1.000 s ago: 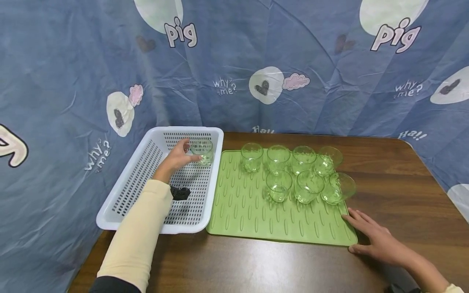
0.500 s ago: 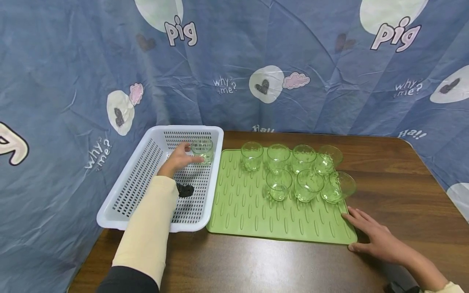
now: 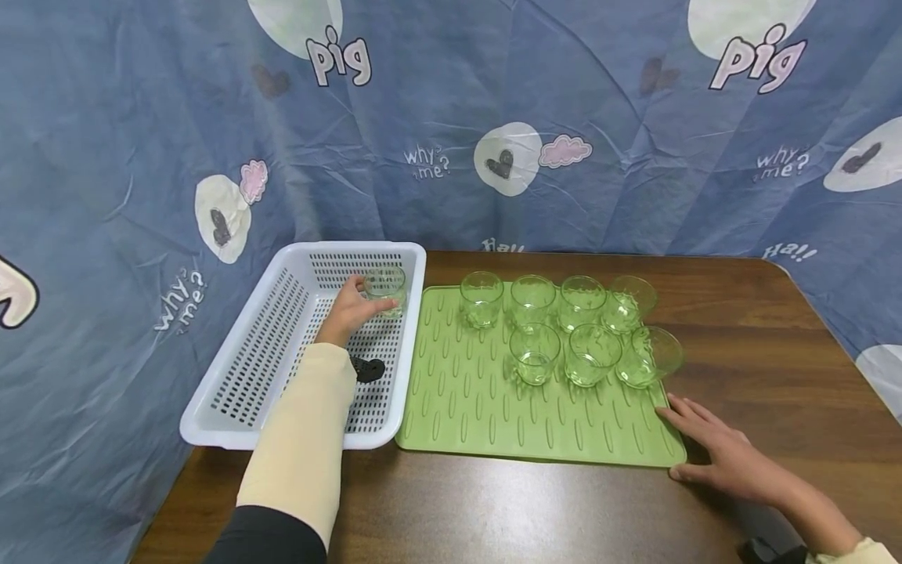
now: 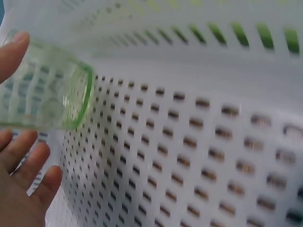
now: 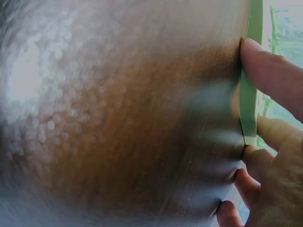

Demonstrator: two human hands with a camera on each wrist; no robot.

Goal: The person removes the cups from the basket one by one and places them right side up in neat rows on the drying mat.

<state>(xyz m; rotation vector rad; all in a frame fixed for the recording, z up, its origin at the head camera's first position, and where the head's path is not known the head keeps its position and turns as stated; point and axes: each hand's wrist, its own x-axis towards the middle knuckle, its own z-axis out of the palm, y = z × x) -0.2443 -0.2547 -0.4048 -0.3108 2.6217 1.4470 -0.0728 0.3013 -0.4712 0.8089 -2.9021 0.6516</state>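
Inside the white plastic basket [image 3: 232, 376], a clear green-tinted glass [image 3: 385, 283] stands near the back right corner. My left hand [image 3: 348, 312] reaches in from the left, thumb on the near side and fingers beyond. In the left wrist view this glass [image 4: 47, 92] lies between the thumb and spread fingers [image 4: 28, 156], with a gap below it; contact is hard to tell. My right hand [image 3: 726, 454] rests at the right edge of the green drying mat [image 3: 451, 407], its fingers fairly straight. The right wrist view shows thumb and fingers touching the mat's edge [image 5: 251, 109].
Several similar glasses stand on the mat in two rows, including one at the back left [image 3: 482, 301] and one at the front right [image 3: 648, 359]. A black device [image 3: 368, 370] sits at the left wrist. The wooden table [image 3: 493, 509] meets a blue printed cloth [image 3: 451, 211] behind.
My left forearm has swung to the right and the thumb has slid farther along the near side of the glass. That glass stays in place. My right hand keeps still.
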